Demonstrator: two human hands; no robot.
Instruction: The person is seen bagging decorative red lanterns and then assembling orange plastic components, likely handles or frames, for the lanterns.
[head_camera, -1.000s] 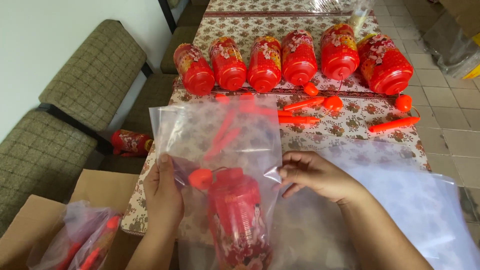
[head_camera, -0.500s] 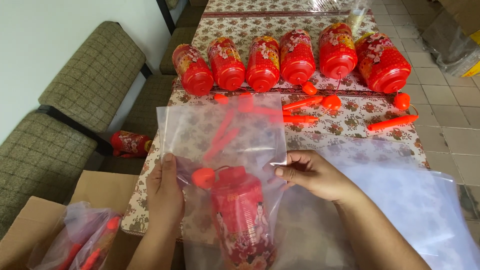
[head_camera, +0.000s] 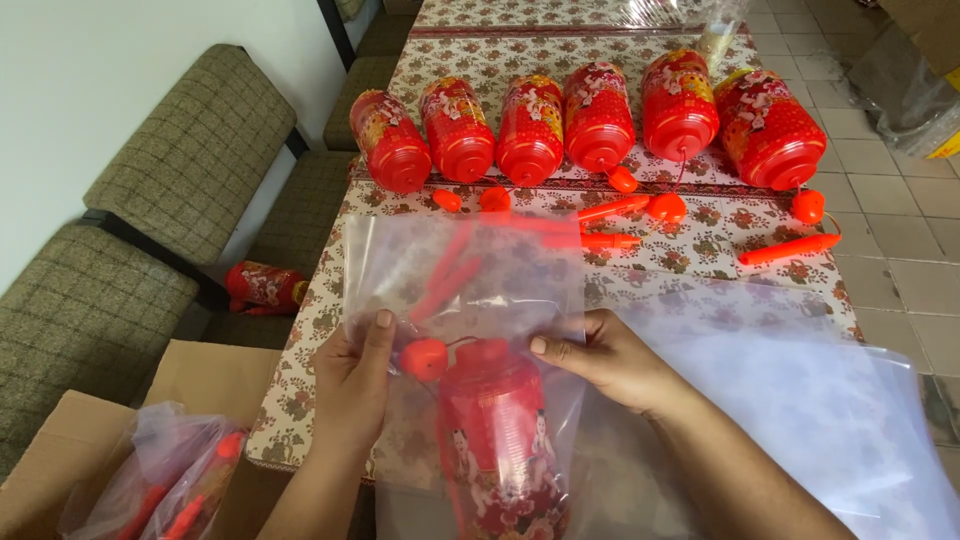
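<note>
1. A cardboard box (head_camera: 60, 440) off the desk's near left corner held bagged red lanterns (head_camera: 170, 480).
2. The left hand (head_camera: 355, 385) had its fingers clenched on the clear plastic bag (head_camera: 470, 290) at the desk's (head_camera: 700, 270) near edge.
3. A red lantern (head_camera: 495, 440) sat inside that bag.
4. The right hand (head_camera: 605, 355) pinched the bag's right side.
5. Six red lanterns (head_camera: 600, 115) lined the far edge.

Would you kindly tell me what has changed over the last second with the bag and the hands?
The left hand and right hand have slid slightly up the clear bag, pinching it above the red lantern inside; the right thumb now presses nearer the middle. Both grips held throughout. The six lanterns on the table stayed put.
</note>
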